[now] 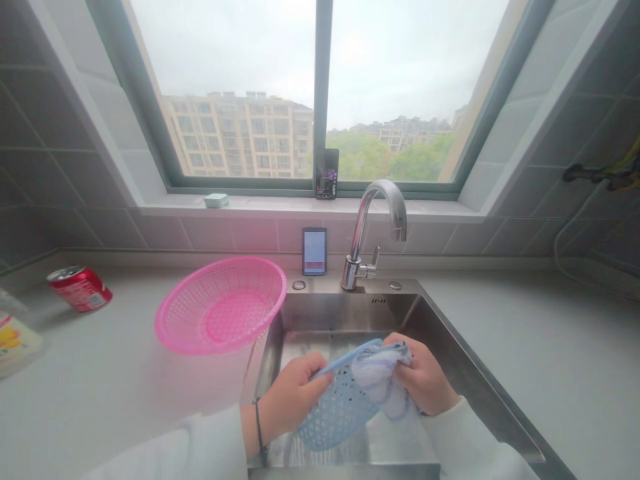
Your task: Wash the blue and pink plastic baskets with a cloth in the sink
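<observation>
Over the sink, a light blue perforated plastic basket is tilted on its side. My left hand grips its rim on the left, thumb on top. A white cloth with bluish stripes is bunched in my right hand and pressed against the basket's right rim. The fingertips of that hand are partly hidden by the cloth. Just left of the sink, a pink colander leans with its opening facing me.
Behind the sink rises a chrome faucet. A lit phone leans on the back wall, another dark phone on the window. A red can lies tilted at the left near a printed bag. A pale green block sits on the sill.
</observation>
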Demonstrator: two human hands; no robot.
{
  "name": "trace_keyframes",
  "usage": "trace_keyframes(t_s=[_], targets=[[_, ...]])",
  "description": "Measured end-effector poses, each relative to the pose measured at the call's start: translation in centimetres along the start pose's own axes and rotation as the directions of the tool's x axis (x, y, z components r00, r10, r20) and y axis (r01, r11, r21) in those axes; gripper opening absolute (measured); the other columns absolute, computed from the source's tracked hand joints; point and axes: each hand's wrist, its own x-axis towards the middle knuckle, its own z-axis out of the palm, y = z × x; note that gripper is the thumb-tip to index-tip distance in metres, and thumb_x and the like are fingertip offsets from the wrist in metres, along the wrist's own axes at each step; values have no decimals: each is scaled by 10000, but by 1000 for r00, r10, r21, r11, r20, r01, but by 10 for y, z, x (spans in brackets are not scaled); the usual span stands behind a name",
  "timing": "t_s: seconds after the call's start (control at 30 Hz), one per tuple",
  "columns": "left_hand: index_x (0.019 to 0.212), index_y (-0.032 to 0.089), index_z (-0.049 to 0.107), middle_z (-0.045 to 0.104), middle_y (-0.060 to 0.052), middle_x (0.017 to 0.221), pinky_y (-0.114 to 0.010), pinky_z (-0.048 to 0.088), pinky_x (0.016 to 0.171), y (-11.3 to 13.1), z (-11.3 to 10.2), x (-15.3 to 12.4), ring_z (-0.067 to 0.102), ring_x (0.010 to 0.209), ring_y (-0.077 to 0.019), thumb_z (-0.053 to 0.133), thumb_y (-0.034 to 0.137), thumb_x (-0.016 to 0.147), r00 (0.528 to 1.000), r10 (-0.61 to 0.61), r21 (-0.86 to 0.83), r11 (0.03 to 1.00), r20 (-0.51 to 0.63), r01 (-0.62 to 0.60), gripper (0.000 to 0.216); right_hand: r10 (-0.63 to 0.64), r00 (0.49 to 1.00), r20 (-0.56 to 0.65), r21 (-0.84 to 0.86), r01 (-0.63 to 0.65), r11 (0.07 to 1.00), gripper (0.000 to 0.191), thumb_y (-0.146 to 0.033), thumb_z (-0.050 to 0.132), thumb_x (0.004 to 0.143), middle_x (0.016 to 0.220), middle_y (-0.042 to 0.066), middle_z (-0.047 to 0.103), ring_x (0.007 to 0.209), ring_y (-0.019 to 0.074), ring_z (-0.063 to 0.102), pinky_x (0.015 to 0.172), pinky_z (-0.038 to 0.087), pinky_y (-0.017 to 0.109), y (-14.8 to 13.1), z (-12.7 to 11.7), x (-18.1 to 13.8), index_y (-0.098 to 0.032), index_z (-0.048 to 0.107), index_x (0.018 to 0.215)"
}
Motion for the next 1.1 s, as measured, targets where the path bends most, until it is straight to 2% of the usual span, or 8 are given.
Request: trace_keyframes(t_s=[0.23,0.37,0.5,0.6,0.7,0.77,1.0,1.1], targets=[[725,190,494,424,39,653,-250,342,544,-3,1,1,428,585,-134,495,452,819,1000,-12,-44,999,-11,11,278,154,933,-325,-174,-219,960,405,-586,584,753,643,37,633,647,208,573,596,431,300,10,-18,11,-189,599,673],[729,190,502,455,27,643,-254,335,558,-3,0,0,447,605,-146,480,437,851,999,20,28,999,-45,-19,277,15,991,-132,-171,-37,985,279,-467,583,753,625,15,617,612,186,557,584,421,287,-4,5,3,-196,598,687],[734,189,511,478,18,661,-258,342,569,-4,-1,1,461,622,-153,475,441,864,996,50,50,998,-71,-46,287,-75,996,51,-163,82,983,167,-351,579,726,602,-4,606,574,157,531,562,386,265,-20,33,-3,-200,583,655],[746,190,507,470,25,660,-259,350,570,-5,-1,2,464,609,-150,479,441,861,997,31,21,999,-72,-29,277,-28,996,-87,-212,9,977,225,-404,575,760,620,5,633,600,169,565,573,398,265,-16,26,2,-197,605,677],[750,192,500,467,27,657,-259,349,574,-4,1,2,457,611,-149,479,442,855,997,18,-1,1000,-71,-18,272,47,946,-321,-268,-138,953,338,-522,578,773,631,22,656,623,193,585,577,412,279,-4,3,9,-196,624,697],[747,193,501,467,24,662,-257,344,574,-4,2,2,446,619,-149,477,445,853,997,28,3,1000,-78,-28,275,62,927,-371,-276,-173,946,341,-528,578,766,618,26,650,612,199,580,570,417,288,0,-6,9,-199,619,686],[745,196,502,455,33,637,-251,333,555,-6,0,1,442,598,-146,491,440,854,996,25,-10,1000,-91,-26,268,-100,993,54,-140,107,984,208,-395,606,722,576,-9,589,554,155,510,543,379,263,-17,27,-6,-205,572,646],[740,197,495,449,38,638,-249,333,549,-6,1,1,433,585,-139,501,443,845,995,-6,-35,999,-97,3,268,-47,999,-22,-176,43,983,234,-417,603,750,604,-7,609,588,158,536,564,389,257,-14,24,-2,-199,590,666]])
